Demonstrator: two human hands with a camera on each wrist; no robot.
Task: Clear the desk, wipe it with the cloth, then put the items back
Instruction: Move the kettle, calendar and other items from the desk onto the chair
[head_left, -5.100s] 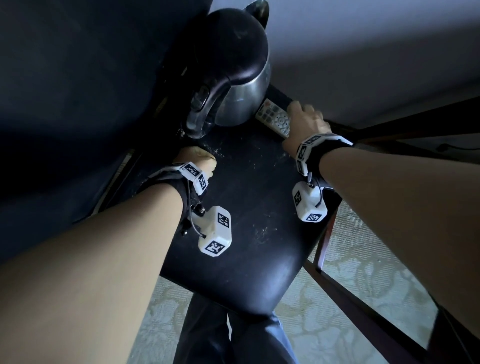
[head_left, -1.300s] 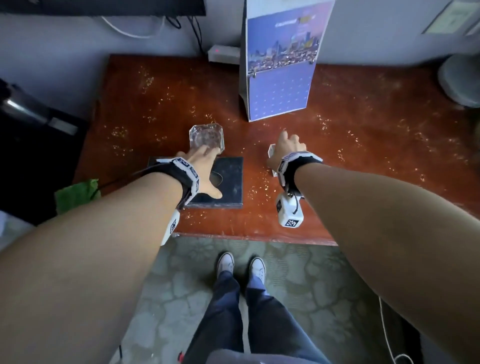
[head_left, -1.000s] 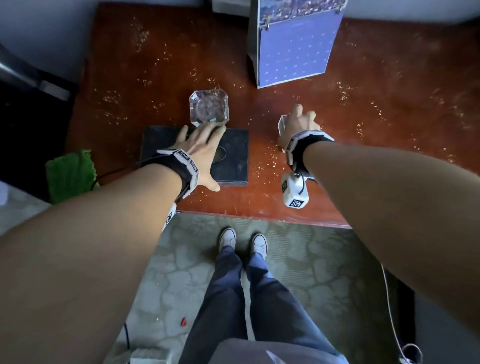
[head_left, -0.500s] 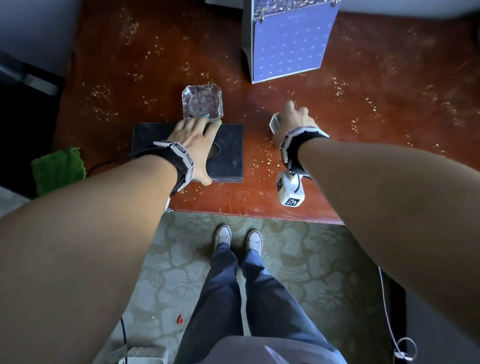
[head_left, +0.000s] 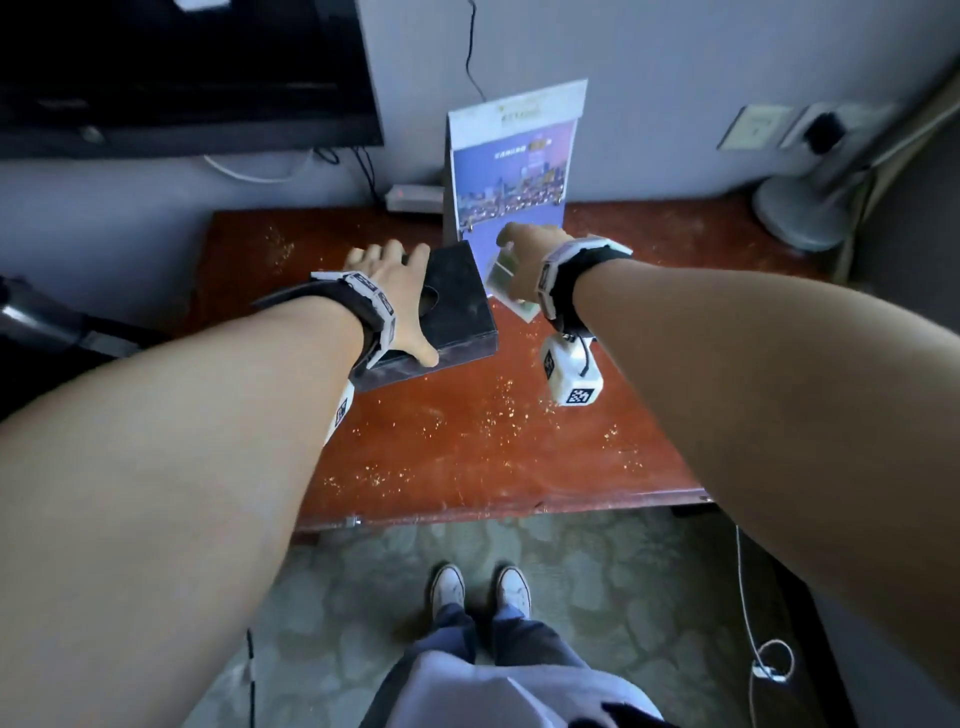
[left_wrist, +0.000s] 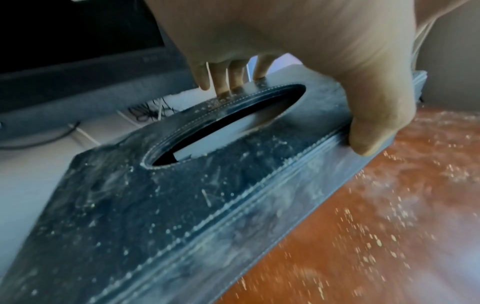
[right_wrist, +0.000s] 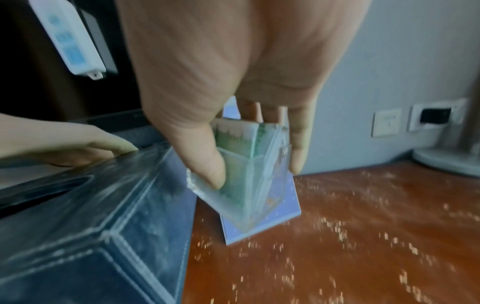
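My left hand (head_left: 395, 280) grips a dusty black tissue box (head_left: 457, 306) from above, thumb (left_wrist: 371, 133) on its near side and fingers over the far edge. The box (left_wrist: 182, 205) hangs tilted above the reddish desk (head_left: 493, 431). Just right of it, my right hand (head_left: 524, 254) pinches a small clear acrylic card stand (head_left: 506, 286) holding a green card (right_wrist: 233, 144), also off the desk. A blue calendar (head_left: 511, 171) stands upright at the back, right behind the stand. Pale crumbs lie scattered over the desk top. No cloth or ashtray is in view.
A dark screen (head_left: 182, 73) hangs on the wall at upper left, with cables and a power strip (head_left: 415, 196) below it. A grey fan base (head_left: 800, 208) stands at the desk's back right corner. Wall sockets (head_left: 753, 127) are above it. My feet stand on patterned floor.
The left hand has closed on the tissue box and lifted it, tilted, off the desk. The right hand has raised the card stand. The ashtray is out of sight now.
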